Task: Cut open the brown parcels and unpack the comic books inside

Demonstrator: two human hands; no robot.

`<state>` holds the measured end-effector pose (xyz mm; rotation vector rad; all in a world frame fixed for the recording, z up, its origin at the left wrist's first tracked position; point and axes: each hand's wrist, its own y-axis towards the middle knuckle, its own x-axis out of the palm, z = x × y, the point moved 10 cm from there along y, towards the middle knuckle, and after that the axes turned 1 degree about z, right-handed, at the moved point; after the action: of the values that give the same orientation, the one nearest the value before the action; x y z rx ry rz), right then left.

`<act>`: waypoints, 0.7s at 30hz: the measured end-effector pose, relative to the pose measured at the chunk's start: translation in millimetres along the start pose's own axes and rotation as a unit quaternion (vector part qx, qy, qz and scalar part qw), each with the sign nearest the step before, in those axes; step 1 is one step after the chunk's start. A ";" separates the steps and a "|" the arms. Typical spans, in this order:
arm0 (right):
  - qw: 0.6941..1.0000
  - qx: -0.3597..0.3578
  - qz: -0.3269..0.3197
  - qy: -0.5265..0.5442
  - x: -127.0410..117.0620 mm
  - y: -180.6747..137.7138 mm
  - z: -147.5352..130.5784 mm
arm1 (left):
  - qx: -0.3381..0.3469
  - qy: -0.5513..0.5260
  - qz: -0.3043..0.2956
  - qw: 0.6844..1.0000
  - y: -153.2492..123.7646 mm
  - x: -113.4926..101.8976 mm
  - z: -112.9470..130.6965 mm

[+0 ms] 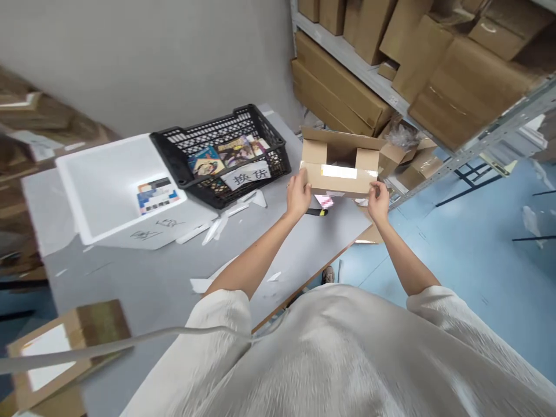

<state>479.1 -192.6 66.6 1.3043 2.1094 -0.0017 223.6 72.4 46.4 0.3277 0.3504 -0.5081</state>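
Note:
An open cardboard box (313, 177) is held up over the table's right end, its flaps unfolded and a white label on the near one. My left hand (298, 196) grips the box at its left near corner. At the right near corner, my right hand (378, 201) pinches the cardboard between thumb and fingers. Below the box lies a black and yellow cutter (317, 212), close to my left hand. A pink and white patterned piece (324, 201) shows just under the box's near edge. The floor of the box is mostly hidden by shadow.
A black plastic crate (221, 188) with colourful items stands on the grey table (160, 295), beside a white foam box (117, 191). Paper scraps (217, 226) lie nearby. Shelves of cartons (469, 87) rise at right. A taped carton (65, 353) and cable (186, 331) are at lower left.

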 end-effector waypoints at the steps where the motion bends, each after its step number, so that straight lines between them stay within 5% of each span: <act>1: 1.000 0.007 0.011 -0.002 -12.3 4.2 10.4 | 0.003 -0.008 -0.009 1.000 7.7 17.6 4.8; 6: 0.998 0.057 0.015 0.000 -55.3 12.5 60.8 | 0.014 -0.072 -0.065 0.995 41.3 104.7 23.3; 11: 0.995 0.090 -0.040 -0.023 -54.9 8.9 86.0 | 0.008 -0.082 -0.123 0.989 43.5 157.6 25.8; 14: 0.992 0.101 -0.076 -0.001 -38.7 6.5 90.2 | 0.014 -0.057 -0.149 0.987 29.1 160.8 20.6; 21: 0.984 0.091 -0.142 0.053 8.8 -0.8 83.8 | -0.047 -0.023 -0.146 0.988 1.7 131.0 -12.3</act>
<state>519.6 -213.0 -4.4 1.1130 2.4171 -0.2579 328.6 24.5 -16.8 0.1726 0.3795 -0.7825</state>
